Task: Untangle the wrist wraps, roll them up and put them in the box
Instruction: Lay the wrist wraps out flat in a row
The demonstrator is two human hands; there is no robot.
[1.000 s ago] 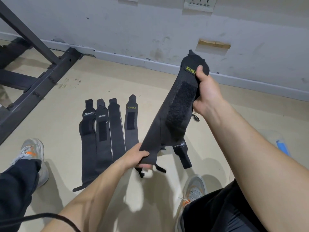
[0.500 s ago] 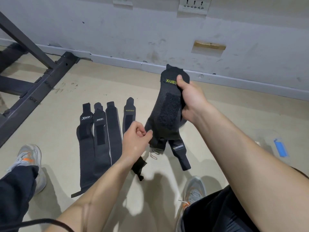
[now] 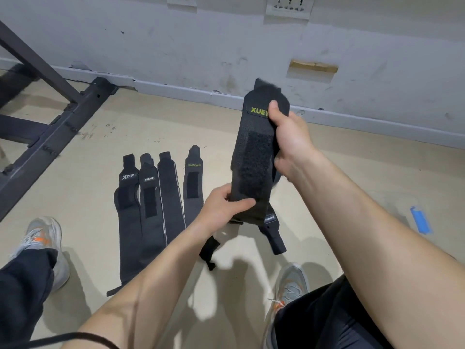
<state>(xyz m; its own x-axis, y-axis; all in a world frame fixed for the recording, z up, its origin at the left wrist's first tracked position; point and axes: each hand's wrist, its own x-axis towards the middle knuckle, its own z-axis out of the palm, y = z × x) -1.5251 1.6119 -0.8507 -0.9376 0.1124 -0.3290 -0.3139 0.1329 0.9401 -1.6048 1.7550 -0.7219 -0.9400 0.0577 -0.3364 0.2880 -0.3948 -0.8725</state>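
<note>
A black wrist wrap (image 3: 254,162) with a yellow XUEY label and a Velcro patch hangs upright in the air. My right hand (image 3: 286,139) grips its upper end, thumb on the label. My left hand (image 3: 224,210) pinches its lower part. Below my hands, a strap end (image 3: 275,241) of a wrap dangles near the floor. Several other black wraps (image 3: 161,207) lie flat side by side on the floor to the left. A see-through box with a blue clip (image 3: 420,220) sits at the right, partly hidden by my right arm.
A dark metal rack frame (image 3: 52,137) runs along the floor at the left. The grey wall and skirting (image 3: 176,91) stand behind. Two grey-and-orange shoes show, a left shoe (image 3: 45,243) and a right shoe (image 3: 289,288).
My left hand let go of the wrap's bottom end, rose and took hold higher up. My right hand lowered the wrap's top, then lifted it a little.
</note>
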